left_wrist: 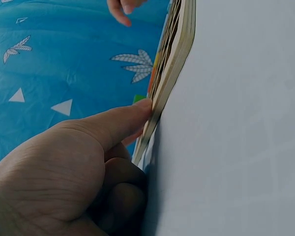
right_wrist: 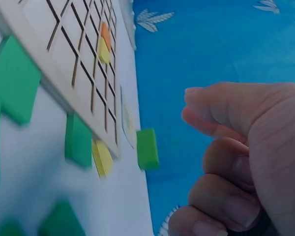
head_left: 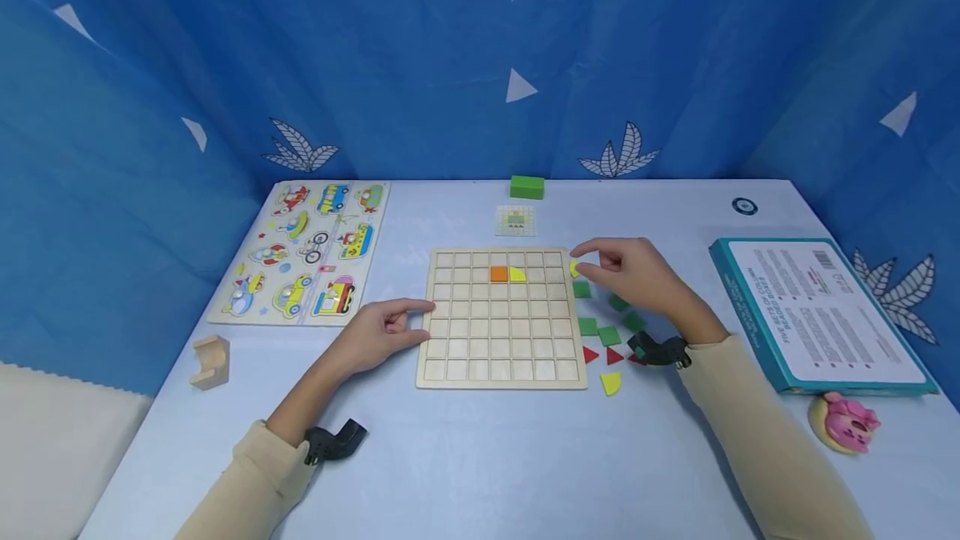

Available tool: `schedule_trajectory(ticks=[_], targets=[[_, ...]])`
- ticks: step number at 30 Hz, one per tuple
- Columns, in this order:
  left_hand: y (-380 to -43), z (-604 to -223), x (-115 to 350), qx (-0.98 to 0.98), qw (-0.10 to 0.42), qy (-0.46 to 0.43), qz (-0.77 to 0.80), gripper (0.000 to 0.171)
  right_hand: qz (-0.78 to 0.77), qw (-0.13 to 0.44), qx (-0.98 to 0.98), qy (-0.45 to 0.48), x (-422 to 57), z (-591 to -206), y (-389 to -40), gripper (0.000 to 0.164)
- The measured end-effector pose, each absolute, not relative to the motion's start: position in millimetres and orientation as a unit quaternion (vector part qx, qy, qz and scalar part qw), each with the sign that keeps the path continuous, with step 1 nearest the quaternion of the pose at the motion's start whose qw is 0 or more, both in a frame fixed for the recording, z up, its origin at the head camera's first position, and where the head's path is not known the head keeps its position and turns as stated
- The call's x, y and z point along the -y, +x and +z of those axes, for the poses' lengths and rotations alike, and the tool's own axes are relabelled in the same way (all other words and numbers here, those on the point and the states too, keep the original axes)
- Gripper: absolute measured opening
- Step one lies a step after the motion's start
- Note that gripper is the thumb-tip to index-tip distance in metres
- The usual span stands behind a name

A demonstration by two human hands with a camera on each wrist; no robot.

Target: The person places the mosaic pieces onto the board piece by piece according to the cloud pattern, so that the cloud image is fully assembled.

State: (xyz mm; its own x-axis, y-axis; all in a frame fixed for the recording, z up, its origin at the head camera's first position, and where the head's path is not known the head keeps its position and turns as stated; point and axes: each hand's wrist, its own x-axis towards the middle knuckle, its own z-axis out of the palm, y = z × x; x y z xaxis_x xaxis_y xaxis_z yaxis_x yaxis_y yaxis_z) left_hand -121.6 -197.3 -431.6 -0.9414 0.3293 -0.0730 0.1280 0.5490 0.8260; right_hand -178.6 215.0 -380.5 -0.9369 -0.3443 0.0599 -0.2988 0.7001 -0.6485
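A wooden grid board (head_left: pixel 480 328) lies on the white table, with an orange square (head_left: pixel 498 273) and a yellow quarter-round piece (head_left: pixel 517 274) in neighbouring cells of an upper row. Thumb and index finger of my left hand (head_left: pixel 378 332) touch the board's left edge, spread apart; its other fingers are curled under in the left wrist view. My right hand (head_left: pixel 630 273) hovers by the top right corner, thumb and index extended with nothing between them. Just below lies another yellow piece (right_wrist: pixel 102 158). Several green squares (head_left: pixel 588 327) and red triangles (head_left: pixel 614 356) lie right of the board.
Behind the board are a small pattern card (head_left: pixel 516 221) and a green block (head_left: pixel 527 187). A vehicle puzzle (head_left: pixel 300 252) and a wooden arch block (head_left: pixel 212 361) stand left. A teal-edged box (head_left: pixel 825 315) and a pink toy (head_left: pixel 846 423) lie right. One yellow piece (head_left: pixel 611 383) sits near the lower right corner.
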Motion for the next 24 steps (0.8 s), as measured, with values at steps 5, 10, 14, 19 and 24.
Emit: schedule_trajectory(ticks=[5,10,14,19,24], targets=[[-122,-431,197,-0.874,0.108,0.133,0.454,0.040,-0.348,-0.007,-0.924,-0.156,-245,-374,-165,0.027],[-123,-433,197,-0.873,0.105,0.138,0.455,0.040,-0.330,-0.034,-0.935,-0.127,-277,-374,-152,0.023],[-124,-432,198,-0.873,0.104,0.145,0.453,0.039,-0.310,-0.034,-0.945,-0.096,-299,-376,-145,0.023],[-123,-432,198,-0.874,0.105,0.143,0.453,0.039,-0.292,-0.038,-0.952,-0.086,-320,-381,-146,0.027],[-123,-433,198,-0.871,0.107,0.143,0.458,0.039,-0.273,-0.016,-0.959,-0.069,-330,-388,-150,0.030]])
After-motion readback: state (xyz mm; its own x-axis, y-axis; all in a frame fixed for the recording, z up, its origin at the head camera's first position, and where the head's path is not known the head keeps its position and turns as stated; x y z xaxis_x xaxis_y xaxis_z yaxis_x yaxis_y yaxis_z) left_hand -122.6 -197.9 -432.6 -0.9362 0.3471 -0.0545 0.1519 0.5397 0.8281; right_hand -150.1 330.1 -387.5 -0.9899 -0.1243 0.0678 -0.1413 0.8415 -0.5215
